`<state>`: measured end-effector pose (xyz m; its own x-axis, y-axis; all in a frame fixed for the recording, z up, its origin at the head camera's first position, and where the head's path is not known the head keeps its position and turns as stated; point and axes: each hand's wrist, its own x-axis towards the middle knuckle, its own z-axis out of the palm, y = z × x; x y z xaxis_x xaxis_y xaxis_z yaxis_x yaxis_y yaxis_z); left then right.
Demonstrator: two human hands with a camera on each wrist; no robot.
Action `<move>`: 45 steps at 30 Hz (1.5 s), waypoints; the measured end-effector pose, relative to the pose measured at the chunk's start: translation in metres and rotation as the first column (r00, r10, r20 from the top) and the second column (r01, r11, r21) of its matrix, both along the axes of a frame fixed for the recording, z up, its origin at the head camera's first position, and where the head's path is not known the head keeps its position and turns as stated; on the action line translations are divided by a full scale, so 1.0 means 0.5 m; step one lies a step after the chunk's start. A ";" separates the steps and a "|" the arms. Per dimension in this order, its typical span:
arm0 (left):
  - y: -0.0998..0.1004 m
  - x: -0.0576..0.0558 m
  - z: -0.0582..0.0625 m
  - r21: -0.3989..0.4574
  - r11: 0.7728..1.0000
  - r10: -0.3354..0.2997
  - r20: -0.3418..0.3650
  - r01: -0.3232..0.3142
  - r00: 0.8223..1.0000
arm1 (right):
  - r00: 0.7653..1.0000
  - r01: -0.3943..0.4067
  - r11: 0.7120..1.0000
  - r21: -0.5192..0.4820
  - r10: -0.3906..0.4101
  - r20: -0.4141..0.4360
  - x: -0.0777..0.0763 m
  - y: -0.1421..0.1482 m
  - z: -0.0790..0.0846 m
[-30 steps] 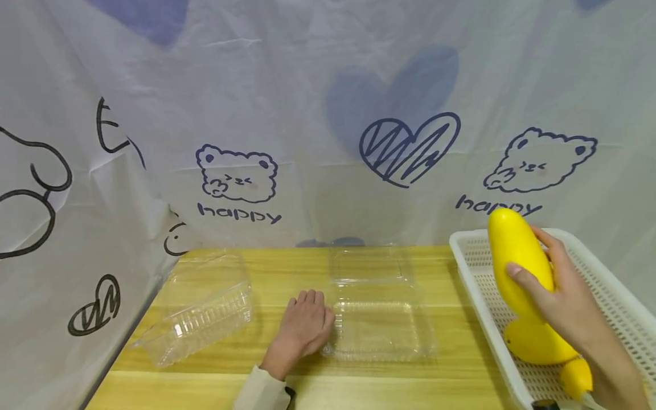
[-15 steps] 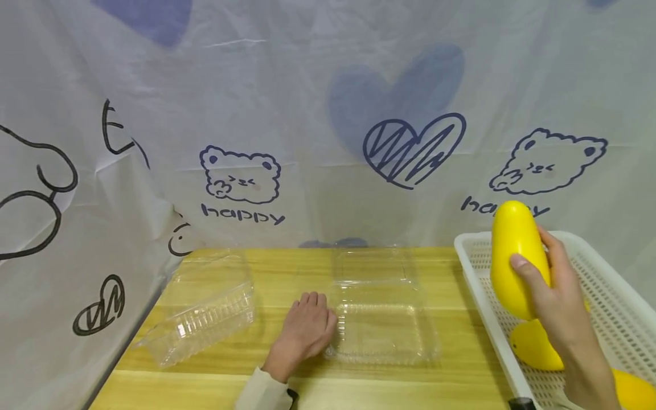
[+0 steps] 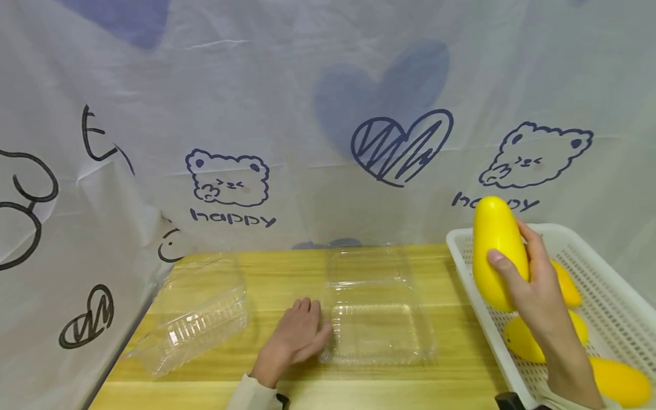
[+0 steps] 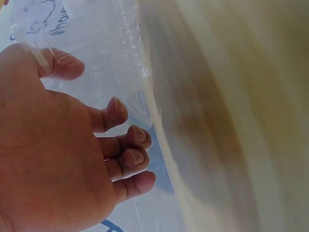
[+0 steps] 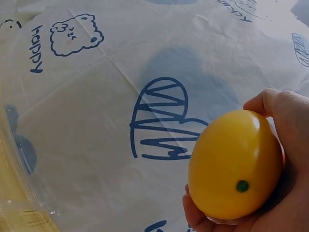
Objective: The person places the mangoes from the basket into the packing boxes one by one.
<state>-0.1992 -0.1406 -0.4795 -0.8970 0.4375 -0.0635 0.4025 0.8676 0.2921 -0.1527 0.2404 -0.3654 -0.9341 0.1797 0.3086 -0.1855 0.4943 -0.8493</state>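
Observation:
My right hand point(image 3: 535, 290) grips a smooth yellow mango point(image 3: 494, 250) and holds it up over the near-left side of a white plastic basket point(image 3: 463, 256). In the right wrist view the mango's end shows a small green dot, with thumb and fingers wrapped round its sides. A clear plastic clamshell box point(image 3: 379, 333) lies opened out on the wooden table, its lid toward the back. At the box's left edge, my left hand point(image 3: 294, 336) lies with relaxed, slightly bent fingers. Its thumb point(image 4: 67, 66) overlaps the clear plastic in the left wrist view.
Several more yellow mangoes point(image 3: 620, 381) lie in the basket on the right. Another opened clear box point(image 3: 197, 336) stands tilted at the left of the table point(image 3: 287, 273). A white printed cloth point(image 3: 307, 142) hangs behind and at the left.
The mango in my right hand has risen slightly and moved left, away from the mangoes in the basket. My left hand's thumb has spread a little beside the box.

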 end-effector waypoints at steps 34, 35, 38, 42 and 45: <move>0.019 0.007 0.000 -0.005 0.999 0.033 -0.131 -0.034 0.991 | 0.977 -0.215 0.968 0.132 0.212 0.033 -0.004 -0.135 -0.018; 0.019 0.007 -0.001 -0.009 0.999 0.034 -0.125 -0.036 0.992 | 0.976 -0.218 0.967 0.134 0.216 0.027 -0.004 -0.136 -0.020; 0.018 0.007 -0.001 -0.013 0.999 0.033 -0.113 -0.035 0.993 | 0.972 -0.231 0.961 0.151 0.234 -0.002 -0.005 -0.140 -0.026; 0.017 0.007 -0.002 -0.015 0.999 0.031 -0.109 -0.033 0.994 | 0.963 -0.250 0.951 0.179 0.264 -0.057 -0.010 -0.147 -0.035; 0.016 0.007 -0.002 -0.018 0.999 0.033 -0.111 -0.035 0.993 | 0.954 -0.270 0.943 0.193 0.289 -0.076 -0.015 -0.152 -0.041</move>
<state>-0.1958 -0.1323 -0.4804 -0.9133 0.4062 0.0286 0.4015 0.8867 0.2295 -0.1601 0.1641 -0.3861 -0.9006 -0.1507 0.4076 -0.4188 0.5514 -0.7215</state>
